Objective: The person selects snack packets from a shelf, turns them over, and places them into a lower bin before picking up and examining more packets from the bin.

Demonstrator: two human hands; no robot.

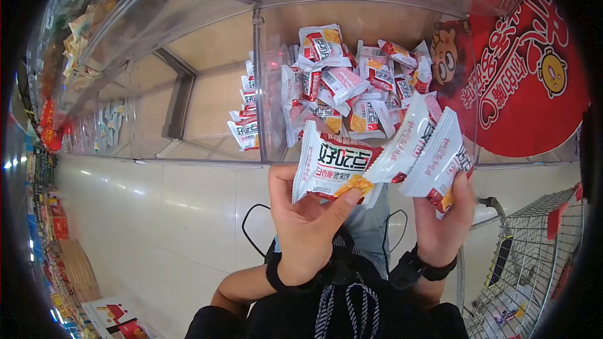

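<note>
My left hand (pixel 303 238) is closed on a red and white snack packet (pixel 342 166), its thumb pressed over the lower edge and its printed front turned up. In my right hand (pixel 449 226) are white-backed snack packets (pixel 433 166), at least two overlapping, pinched near their lower ends. They touch or overlap the left packet's right side. Just beyond both hands, a pile of similar packets (pixel 345 81) lies in a clear-walled bin. The fingers under the packets are partly hidden.
A clear divider (pixel 259 81) separates the pile from more packets (pixel 247 116) on its left. A round red sign (pixel 527 81) stands at the right. The wire shopping cart (pixel 534 245) is at lower right. Stocked shelves (pixel 47 213) line the left side.
</note>
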